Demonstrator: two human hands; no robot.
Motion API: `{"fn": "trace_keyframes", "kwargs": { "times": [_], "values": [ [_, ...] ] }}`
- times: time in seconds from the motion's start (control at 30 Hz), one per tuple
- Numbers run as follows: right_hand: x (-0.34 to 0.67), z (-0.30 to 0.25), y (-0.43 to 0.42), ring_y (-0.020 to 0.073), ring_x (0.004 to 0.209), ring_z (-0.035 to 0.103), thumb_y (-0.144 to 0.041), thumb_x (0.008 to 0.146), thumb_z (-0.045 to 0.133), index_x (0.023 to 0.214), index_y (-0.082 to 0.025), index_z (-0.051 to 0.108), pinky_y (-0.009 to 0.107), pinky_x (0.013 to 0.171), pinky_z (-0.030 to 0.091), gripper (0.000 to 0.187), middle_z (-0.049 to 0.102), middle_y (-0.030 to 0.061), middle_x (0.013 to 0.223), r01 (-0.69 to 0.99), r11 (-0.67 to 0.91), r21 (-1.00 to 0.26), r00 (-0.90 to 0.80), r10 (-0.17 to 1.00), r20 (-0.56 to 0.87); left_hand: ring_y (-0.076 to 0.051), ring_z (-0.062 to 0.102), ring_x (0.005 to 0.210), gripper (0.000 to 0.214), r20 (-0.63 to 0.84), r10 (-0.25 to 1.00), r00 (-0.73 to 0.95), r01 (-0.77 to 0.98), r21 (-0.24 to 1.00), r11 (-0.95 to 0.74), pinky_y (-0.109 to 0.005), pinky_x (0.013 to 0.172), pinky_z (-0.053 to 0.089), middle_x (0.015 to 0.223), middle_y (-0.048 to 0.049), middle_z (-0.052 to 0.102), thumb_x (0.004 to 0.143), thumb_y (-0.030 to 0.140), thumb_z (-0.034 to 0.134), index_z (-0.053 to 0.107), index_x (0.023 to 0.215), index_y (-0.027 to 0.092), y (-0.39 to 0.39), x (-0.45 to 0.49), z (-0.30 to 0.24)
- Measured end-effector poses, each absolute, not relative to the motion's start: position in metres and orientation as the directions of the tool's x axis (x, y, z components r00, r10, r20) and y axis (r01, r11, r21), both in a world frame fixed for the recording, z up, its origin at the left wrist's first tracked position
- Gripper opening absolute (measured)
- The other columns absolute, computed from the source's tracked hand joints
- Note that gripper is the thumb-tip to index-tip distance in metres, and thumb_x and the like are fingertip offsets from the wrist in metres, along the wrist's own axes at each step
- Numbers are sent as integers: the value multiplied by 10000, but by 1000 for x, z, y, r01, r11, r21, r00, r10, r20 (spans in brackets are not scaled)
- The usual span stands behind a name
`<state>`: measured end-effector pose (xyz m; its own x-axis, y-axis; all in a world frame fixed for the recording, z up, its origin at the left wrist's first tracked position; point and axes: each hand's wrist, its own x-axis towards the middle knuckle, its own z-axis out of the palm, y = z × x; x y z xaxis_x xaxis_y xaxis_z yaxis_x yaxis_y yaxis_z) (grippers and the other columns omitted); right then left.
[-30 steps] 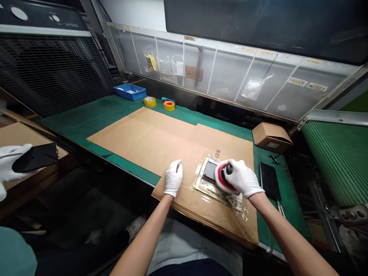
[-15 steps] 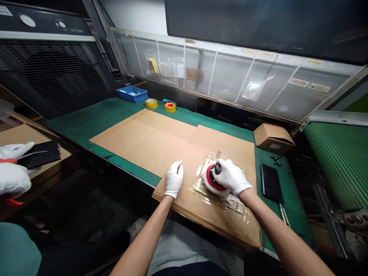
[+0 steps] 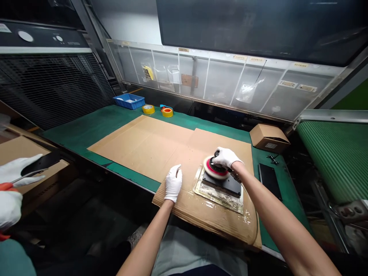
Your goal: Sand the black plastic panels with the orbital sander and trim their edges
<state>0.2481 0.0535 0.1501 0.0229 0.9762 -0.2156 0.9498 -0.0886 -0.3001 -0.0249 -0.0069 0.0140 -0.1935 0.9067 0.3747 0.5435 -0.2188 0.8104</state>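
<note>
A gloved right hand (image 3: 225, 157) grips a red-padded orbital polisher (image 3: 214, 168) at the far edge of a black rectangular plate (image 3: 221, 188), whose long axis runs left to right. The empty, loosely curled gloved left hand (image 3: 173, 183) rests on cardboard (image 3: 143, 145), farther left of the plate.

Plate (image 3: 221, 188) on plastic film (image 3: 220, 202) — cardboard (image 3: 143, 147) beneath, workbench (image 3: 80, 138) under that

Green-topped workbench (image 3: 69, 140) beneath labelled plastic panels (image 3: 224, 76)

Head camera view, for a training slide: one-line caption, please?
Gloved right hand holds a red-ringed polishing pad against a dark panel on cardboard, left hand resting nearby.
</note>
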Motion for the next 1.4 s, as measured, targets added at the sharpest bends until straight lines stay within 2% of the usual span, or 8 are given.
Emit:
{"fn": "trace_keyframes", "kwargs": {
  "times": [0.23, 0.4, 0.57, 0.7, 0.83, 0.93, 1.07, 1.4],
  "values": [
    [321, 150, 18, 194, 701, 626, -384, 665, 676, 968, -248, 665, 261, 581, 412, 331, 710, 35, 831, 943, -209, -261, 152, 963, -221, -270, 688, 1122, 291, 393, 901, -185, 547, 802, -238, -485, 1066, 536, 1186, -148, 726, 939, 247, 513, 703, 1133, 142, -6, -25, 14],
    [332, 154, -17, 164, 629, 569, -393, 715, 652, 933, -257, 648, 257, 566, 380, 257, 684, 3, 763, 937, -185, -298, 129, 972, -198, -268, 690, 1124, 291, 382, 905, -186, 542, 808, -230, -481, 1065, 538, 1190, -140, 728, 937, 256, 512, 701, 1134, 154, -6, -25, 13],
    [324, 156, -26, 167, 627, 529, -419, 748, 628, 935, -252, 649, 263, 565, 350, 252, 677, 26, 790, 958, -155, -241, 131, 985, -112, -267, 690, 1123, 298, 384, 905, -183, 546, 806, -231, -477, 1067, 537, 1193, -147, 726, 938, 266, 511, 697, 1138, 146, -7, -25, 14],
    [325, 154, -28, 170, 655, 550, -438, 773, 622, 990, -255, 661, 256, 583, 351, 287, 684, 36, 833, 955, -125, -270, 100, 990, -104, -268, 690, 1121, 300, 384, 905, -183, 553, 801, -228, -478, 1070, 535, 1188, -148, 727, 936, 262, 508, 699, 1135, 144, -7, -25, 15],
    [330, 151, -36, 184, 678, 564, -440, 777, 623, 1015, -255, 671, 263, 592, 353, 305, 676, 54, 867, 961, -161, -227, 141, 985, -100, -265, 688, 1130, 299, 384, 906, -176, 554, 800, -231, -468, 1071, 536, 1194, -144, 724, 943, 270, 506, 696, 1140, 150, -7, -25, 15],
    [329, 149, -44, 186, 722, 588, -443, 774, 639, 1095, -270, 663, 257, 637, 381, 365, 669, 48, 897, 951, -124, -283, 103, 991, -88, -267, 688, 1129, 297, 383, 908, -172, 558, 797, -231, -471, 1069, 537, 1194, -142, 724, 943, 271, 506, 696, 1139, 155, -6, -25, 15],
    [323, 147, -51, 198, 732, 589, -478, 802, 623, 1099, -271, 666, 269, 635, 365, 364, 653, 69, 941, 962, -157, -221, 148, 987, -59, -264, 687, 1133, 291, 385, 905, -179, 557, 798, -230, -468, 1071, 535, 1197, -138, 723, 941, 273, 509, 696, 1135, 164, -6, -25, 14],
    [312, 144, -72, 198, 761, 611, -528, 854, 629, 1174, -283, 658, 272, 647, 360, 404, 625, 66, 971, 968, -108, -228, 98, 994, -53, -255, 692, 1116, 283, 380, 907, -179, 541, 809, -232, -460, 1060, 542, 1185, -135, 726, 943, 275, 513, 689, 1134, 160, -7, -25, 15]
  ]
}}
